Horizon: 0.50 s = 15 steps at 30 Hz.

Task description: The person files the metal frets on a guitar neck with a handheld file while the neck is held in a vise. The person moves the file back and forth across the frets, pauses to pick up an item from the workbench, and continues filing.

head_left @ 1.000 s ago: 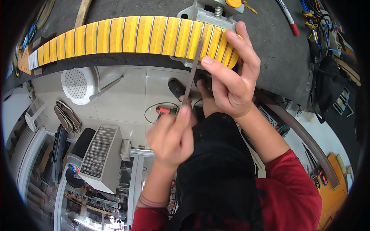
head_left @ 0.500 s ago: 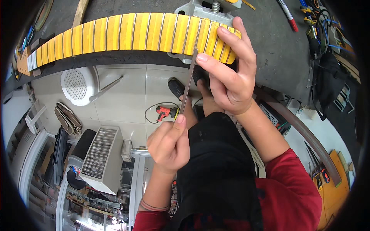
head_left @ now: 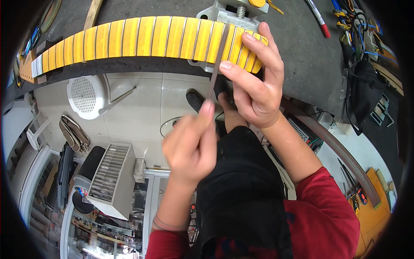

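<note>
A guitar neck [head_left: 159,36] lies along the bench edge, its fretboard covered in yellow tape strips with bare metal frets between them. My left hand [head_left: 189,146], blurred by motion, is closed round the lower end of a slim dark file [head_left: 218,62]. That file lies across the fretboard near the neck's right end, along a fret. My right hand [head_left: 261,93] is curled over this right end. One of its fingertips rests on the near edge beside the file, and others press on the taped surface.
A metal vise [head_left: 230,16] stands behind the neck's right end. On the dark bench [head_left: 297,56] lie a red-capped marker [head_left: 318,18] and, further right, tools and cables. Below are a white stool [head_left: 84,97] and a white slatted box [head_left: 113,179].
My left hand has pushed the file forward, so its tip now reaches the fretboard's far edge. My right hand stays on the neck's end, and the view has shifted slightly.
</note>
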Available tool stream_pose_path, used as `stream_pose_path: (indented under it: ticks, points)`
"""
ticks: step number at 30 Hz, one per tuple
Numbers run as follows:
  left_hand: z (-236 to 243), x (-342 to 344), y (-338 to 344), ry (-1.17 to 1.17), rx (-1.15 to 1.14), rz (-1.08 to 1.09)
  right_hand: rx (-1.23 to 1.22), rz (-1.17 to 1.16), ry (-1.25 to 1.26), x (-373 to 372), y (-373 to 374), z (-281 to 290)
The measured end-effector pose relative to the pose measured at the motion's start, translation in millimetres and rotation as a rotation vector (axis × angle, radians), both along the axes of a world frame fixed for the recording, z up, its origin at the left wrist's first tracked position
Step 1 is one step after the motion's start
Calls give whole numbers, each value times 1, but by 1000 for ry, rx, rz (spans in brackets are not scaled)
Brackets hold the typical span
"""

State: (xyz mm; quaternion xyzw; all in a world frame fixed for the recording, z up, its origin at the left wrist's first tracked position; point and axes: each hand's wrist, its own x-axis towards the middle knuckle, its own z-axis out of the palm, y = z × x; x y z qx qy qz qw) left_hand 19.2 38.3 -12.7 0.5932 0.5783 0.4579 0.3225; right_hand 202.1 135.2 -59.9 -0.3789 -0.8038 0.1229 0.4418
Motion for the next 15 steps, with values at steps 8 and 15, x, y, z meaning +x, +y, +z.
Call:
stream_pose_path:
  ticks: [8,15]
  points:
    - [0,-17,-50,134,12,-54,-18,-2,-14,1,0,2]
    - [2,-21,-55,206,28,-62,-22,-9,-1,-1,0,3]
